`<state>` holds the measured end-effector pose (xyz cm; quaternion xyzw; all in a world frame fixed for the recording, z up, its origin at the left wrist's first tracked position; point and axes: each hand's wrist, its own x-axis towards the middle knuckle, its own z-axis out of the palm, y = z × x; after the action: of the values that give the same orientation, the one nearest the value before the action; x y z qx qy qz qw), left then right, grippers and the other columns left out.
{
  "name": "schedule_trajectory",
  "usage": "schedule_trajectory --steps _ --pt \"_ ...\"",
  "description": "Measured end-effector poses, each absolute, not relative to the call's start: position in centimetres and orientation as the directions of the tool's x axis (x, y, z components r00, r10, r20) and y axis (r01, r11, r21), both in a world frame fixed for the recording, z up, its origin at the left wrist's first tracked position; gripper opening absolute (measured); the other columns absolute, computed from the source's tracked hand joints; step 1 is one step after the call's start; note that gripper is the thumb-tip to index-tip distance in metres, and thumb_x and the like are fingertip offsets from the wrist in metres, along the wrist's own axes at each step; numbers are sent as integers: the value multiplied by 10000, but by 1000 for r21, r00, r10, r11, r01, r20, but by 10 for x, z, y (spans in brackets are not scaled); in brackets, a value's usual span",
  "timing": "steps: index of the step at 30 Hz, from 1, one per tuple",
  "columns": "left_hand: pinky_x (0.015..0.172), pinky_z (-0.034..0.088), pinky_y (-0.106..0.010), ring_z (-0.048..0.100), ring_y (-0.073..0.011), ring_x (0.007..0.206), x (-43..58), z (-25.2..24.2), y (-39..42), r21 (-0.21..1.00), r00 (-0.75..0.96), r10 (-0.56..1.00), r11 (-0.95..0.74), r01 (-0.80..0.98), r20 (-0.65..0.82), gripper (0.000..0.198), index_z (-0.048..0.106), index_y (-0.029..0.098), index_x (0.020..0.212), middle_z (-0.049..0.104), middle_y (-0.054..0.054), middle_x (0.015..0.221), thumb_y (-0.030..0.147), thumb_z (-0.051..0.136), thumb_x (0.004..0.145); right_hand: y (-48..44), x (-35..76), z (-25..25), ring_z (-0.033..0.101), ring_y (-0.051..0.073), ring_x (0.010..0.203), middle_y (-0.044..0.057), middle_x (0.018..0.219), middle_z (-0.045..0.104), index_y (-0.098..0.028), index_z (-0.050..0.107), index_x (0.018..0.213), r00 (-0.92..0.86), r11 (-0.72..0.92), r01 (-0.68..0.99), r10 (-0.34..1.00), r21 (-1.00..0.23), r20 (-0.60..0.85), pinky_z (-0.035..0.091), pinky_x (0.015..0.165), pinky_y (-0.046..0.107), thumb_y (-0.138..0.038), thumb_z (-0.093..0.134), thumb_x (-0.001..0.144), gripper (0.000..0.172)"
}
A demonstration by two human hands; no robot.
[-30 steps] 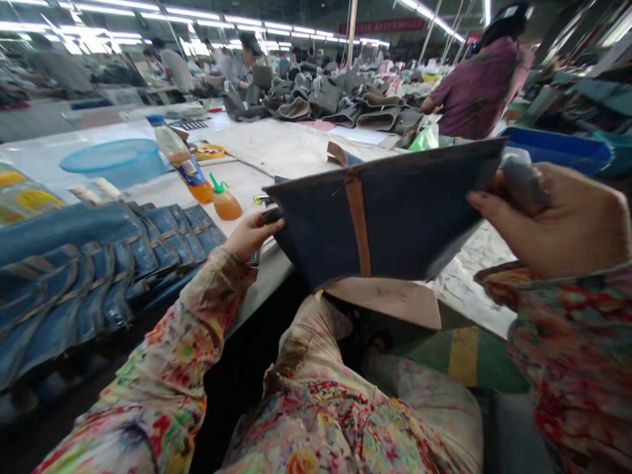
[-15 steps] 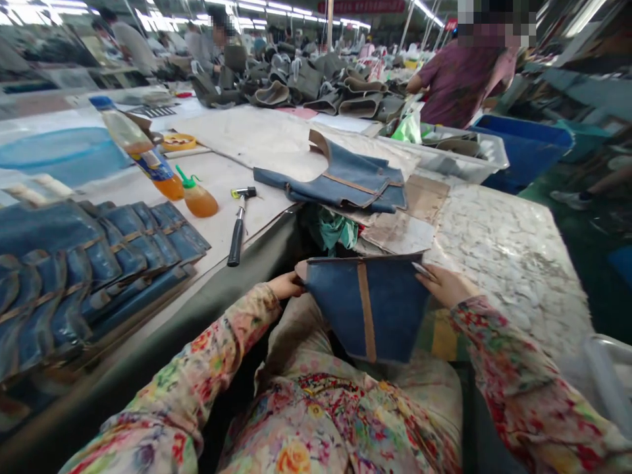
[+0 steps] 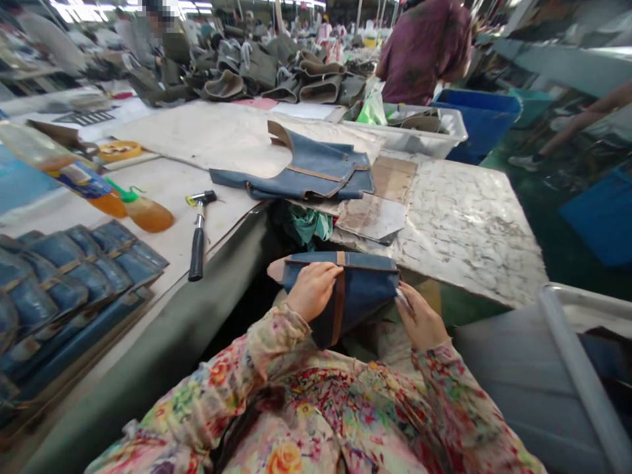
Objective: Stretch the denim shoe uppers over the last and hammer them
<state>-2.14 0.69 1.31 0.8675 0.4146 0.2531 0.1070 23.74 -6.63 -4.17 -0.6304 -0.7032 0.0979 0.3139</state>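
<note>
A dark blue leather-like panel with a tan strip down it is over my lap, its top edge folded over. My left hand is closed on that upper edge, fingertips beside the strip. At the panel's right corner is my right hand, fingers closed round a slim silver tool whose kind I cannot make out. Beyond the panel, more blue pieces with tan strips lie on the table.
Left on the table are a black-handled hammer, an orange-liquid squeeze bottle, a larger tilted bottle and overlapping blue pieces. A grey bin stands at right. A person in a purple top is beyond.
My left hand has moved from the panel's left corner to its middle by the strip. The panel's top has tipped and folded over. The view has swung right.
</note>
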Motion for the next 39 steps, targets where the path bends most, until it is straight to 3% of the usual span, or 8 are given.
schedule_trajectory --steps 7,13,22,32,36,39 --pt "911 347 -336 469 -184 1068 21 -3 9 144 584 721 -667 731 373 363 479 179 1222 548 -68 1159 188 425 863 -67 235 -40 507 173 1126 90 1262 499 -192 489 1157 -3 194 813 944 -549 330 437 948 305 -293 358 893 312" --pt "987 289 -320 425 -182 1128 11 -10 1 33 623 675 -689 724 396 403 429 144 1273 508 -80 1218 186 405 872 -68 235 -44 507 179 1127 92 1266 497 -195 475 1187 -2 214 799 936 -562 353 433 958 317 -275 364 885 332" --pt "910 329 -352 471 -186 1036 29 -2 4 55 559 741 -618 784 372 257 548 187 1092 572 -63 1069 217 401 883 -69 234 -44 517 185 1117 90 1265 499 -199 474 1214 1 219 805 929 -551 370 446 947 320 -265 375 885 350" --pt "919 334 -311 447 -185 1072 68 -10 6 59 683 685 -716 696 254 367 468 103 1206 530 -93 1160 271 300 925 -72 238 -44 483 184 1150 91 1289 466 -207 467 1240 -13 216 797 939 -563 343 430 962 323 -305 384 898 365" --pt "893 337 -302 444 -181 1060 82 -10 7 69 727 644 -758 649 241 382 458 98 1212 529 -87 1148 302 308 927 -66 249 -37 522 184 1085 88 1198 526 -201 512 1172 -5 205 775 948 -598 319 440 931 323 -355 386 893 343" --pt "839 347 -317 451 -177 1031 90 -8 8 64 730 642 -760 647 233 383 456 126 1208 533 -72 1128 336 295 930 -61 259 -31 548 194 1010 97 1094 568 -188 462 1233 67 138 789 950 -599 307 449 892 339 -399 362 895 411"
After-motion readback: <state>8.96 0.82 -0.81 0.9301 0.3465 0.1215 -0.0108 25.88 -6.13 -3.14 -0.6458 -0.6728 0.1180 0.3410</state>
